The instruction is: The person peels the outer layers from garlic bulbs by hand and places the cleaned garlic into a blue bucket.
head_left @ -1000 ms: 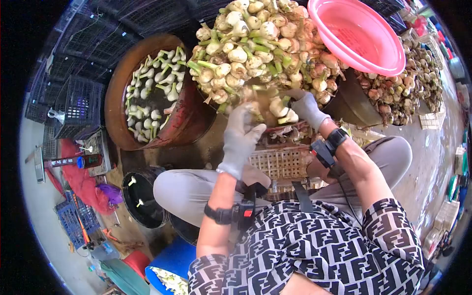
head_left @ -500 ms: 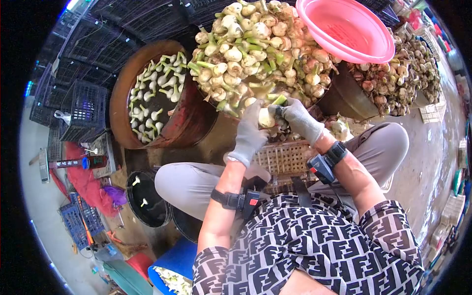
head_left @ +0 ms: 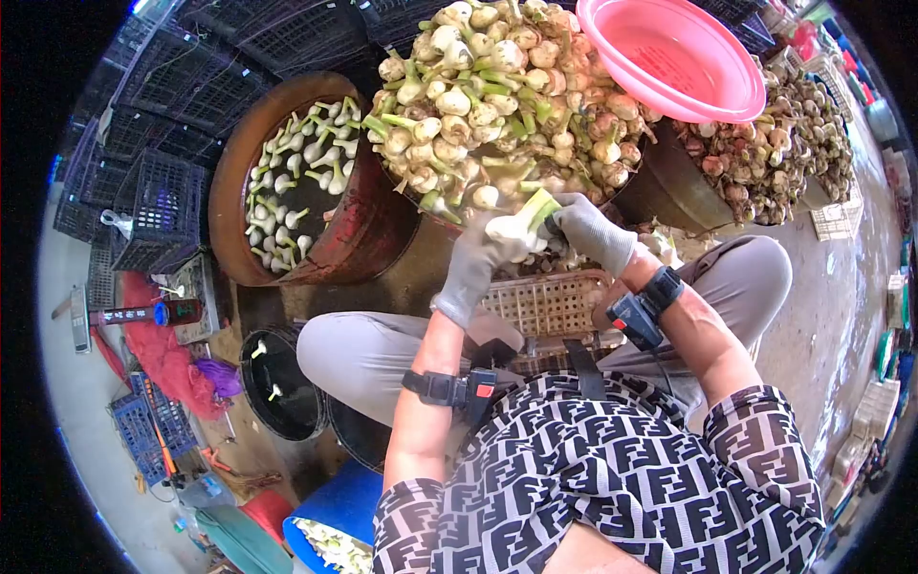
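In front of the big heap, my left hand (head_left: 472, 270), in a grey glove, is closed around a garlic bulb (head_left: 516, 228). The bulb is white and smooth, with its green stem pointing up and right. My right hand (head_left: 595, 235), gloved too, is curled close against the stem side. Something small and dark (head_left: 551, 226) shows at its thumb and fingers; its kind is not clear. Just beyond both hands, a large tub is piled with garlic bulbs (head_left: 469, 105), many with brownish skins and short green stems, with murky water at its near side.
A rusty drum (head_left: 222, 206) on the left holds white bulbs in water. A pink basin (head_left: 660, 53) rests at the heap's right, beside more brown garlic (head_left: 765, 143). Below my hands stands a perforated crate (head_left: 545, 304). Black tubs (head_left: 277, 383) and a blue bucket (head_left: 330, 502) sit at lower left.
The garlic bulb has come up and tilted, so its white body and green stem now show more. My left hand is turned further under it; the right has shifted slightly right.
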A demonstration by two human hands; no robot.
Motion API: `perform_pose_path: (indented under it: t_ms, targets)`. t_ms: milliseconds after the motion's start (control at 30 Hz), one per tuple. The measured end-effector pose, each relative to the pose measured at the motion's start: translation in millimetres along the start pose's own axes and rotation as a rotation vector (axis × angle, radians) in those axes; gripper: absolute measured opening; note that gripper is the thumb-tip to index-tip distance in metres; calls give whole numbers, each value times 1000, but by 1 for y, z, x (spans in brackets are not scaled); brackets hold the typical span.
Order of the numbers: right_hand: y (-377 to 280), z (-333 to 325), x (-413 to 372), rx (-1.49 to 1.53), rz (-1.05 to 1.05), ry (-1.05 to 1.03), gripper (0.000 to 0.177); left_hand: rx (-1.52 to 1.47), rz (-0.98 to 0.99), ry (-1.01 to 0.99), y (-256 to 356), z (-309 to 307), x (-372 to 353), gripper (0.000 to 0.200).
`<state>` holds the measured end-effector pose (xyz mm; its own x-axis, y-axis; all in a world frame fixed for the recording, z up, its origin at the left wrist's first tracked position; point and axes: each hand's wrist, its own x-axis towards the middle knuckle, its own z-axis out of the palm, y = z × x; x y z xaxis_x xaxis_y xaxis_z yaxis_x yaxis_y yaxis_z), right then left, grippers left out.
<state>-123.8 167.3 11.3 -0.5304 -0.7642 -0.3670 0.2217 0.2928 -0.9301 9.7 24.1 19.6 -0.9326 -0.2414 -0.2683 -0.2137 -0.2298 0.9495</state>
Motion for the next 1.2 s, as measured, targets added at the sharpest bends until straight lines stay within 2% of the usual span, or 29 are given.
perform_pose_path:
  t_ms: [33,100,133,233,300,333,367,400,467,500,567,600,667,700,767,800,867,933,967,1000,1033,1067,1100,1167,1200]
  targets:
    - [-2,3,-2,111,153,41,11,-179,-48,-23,-5,-2,1,44]
    - [-2,6,-6,-276,-69,122,16,-539,-144,-69,-13,-4,3,44]
    - [-2,7,-7,-468,-182,160,19,-671,-183,-195,-14,-11,4,43]
    - [20,2,5,-537,-428,188,24,-815,-140,-36,-8,7,7,43]
    - [12,9,-1,-506,-381,238,23,-351,-20,146,-24,5,13,41]
    - [9,13,-5,-489,-357,263,23,-43,109,259,-39,9,18,40]
    - [12,13,-4,-298,-240,217,23,268,240,366,-39,14,20,39]
    - [15,14,-2,-108,-125,171,23,292,230,424,-39,16,19,36]
    - [10,11,-4,219,65,79,22,-90,-57,343,-25,13,13,36]
    - [14,5,-4,286,102,76,19,-281,-205,297,-15,8,9,36]
    - [8,-12,-14,-561,-805,-30,15,-507,-143,-69,-13,-8,6,39]
    - [7,-9,-15,-354,-678,-29,15,-566,-110,-12,-20,-4,12,39]
    - [5,1,-19,56,-413,-21,14,-477,-96,-52,-23,-16,18,36]
    - [8,-1,-19,-78,-471,13,13,-433,-87,-71,-25,-23,21,35]
    - [17,-8,-16,-348,-581,81,10,224,122,417,-57,-23,38,32]
    - [22,-7,-11,-113,-381,76,10,157,0,574,-11,-4,23,33]
    - [22,-1,1,352,24,63,10,431,20,490,9,6,21,28]
    - [15,6,1,79,95,24,14,680,91,449,-5,8,25,24]
    - [8,7,1,-61,124,5,17,478,48,453,-11,8,29,23]
    - [7,0,3,126,103,-15,13,276,4,452,-18,8,31,21]
    - [13,-10,3,188,35,-38,12,74,-44,446,-26,6,32,19]
    - [7,-21,-6,-184,-158,-46,14,140,-145,510,-23,3,32,12]
    - [-8,-29,-16,-556,-350,-55,16,59,-71,475,-23,-1,31,11]
    - [-28,-34,-29,-377,-271,55,18,-109,78,404,-21,-4,30,9]
    - [-21,-49,-27,-555,-382,58,18,-197,95,366,-19,-6,31,7]
